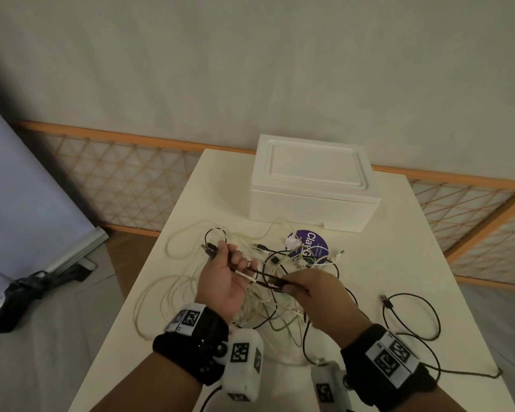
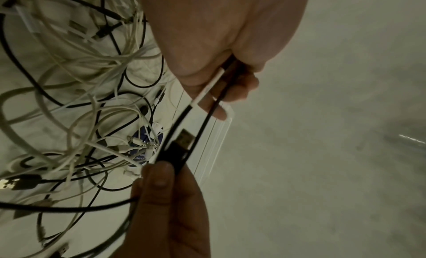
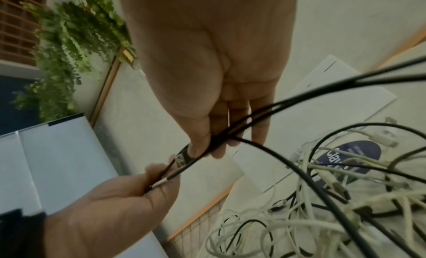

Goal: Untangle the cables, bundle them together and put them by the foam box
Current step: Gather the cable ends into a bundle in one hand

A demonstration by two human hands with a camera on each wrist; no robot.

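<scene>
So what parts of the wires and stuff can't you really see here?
- Purple sticker, head view: its small print is too small to read, and cables cross it.
- Cable tangle, head view: the hands and wrist cameras cover its middle.
- Black cable, head view: the right hand and its wristband hide where it leads.
- Foam box, left wrist view: mostly behind the left hand.

The foam box is plain white, on a cream-white table. The cables mix off-white and black strands; one black cable lies apart. A round sticker is deep purple with white lettering. The wrist bands are black, carrying white tags printed with black square codes. Behind, a screen shows an orange frame and pale diamond lattice. The wall is greyish white.
</scene>
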